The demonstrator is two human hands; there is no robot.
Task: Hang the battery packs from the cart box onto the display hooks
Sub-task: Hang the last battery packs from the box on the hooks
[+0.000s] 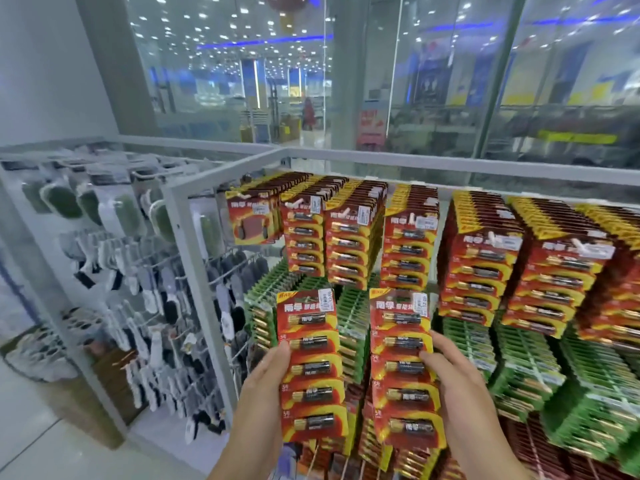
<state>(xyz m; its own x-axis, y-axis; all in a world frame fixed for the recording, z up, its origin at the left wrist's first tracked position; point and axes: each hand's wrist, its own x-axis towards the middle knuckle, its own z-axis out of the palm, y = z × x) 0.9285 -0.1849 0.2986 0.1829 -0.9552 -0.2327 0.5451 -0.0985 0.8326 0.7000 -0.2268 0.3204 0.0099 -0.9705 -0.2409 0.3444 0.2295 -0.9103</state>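
Note:
My left hand grips a long red and yellow battery pack by its left edge, thumb on the front. My right hand grips a second red battery pack by its right edge. Both packs are held upright side by side in front of the display. Above them, rows of the same red packs hang on white display hooks. The cart box is out of view.
Green battery packs hang in lower rows, darker red ones at the bottom. A grey metal frame post separates the batteries from a sock rack on the left. Glass panels stand behind the display.

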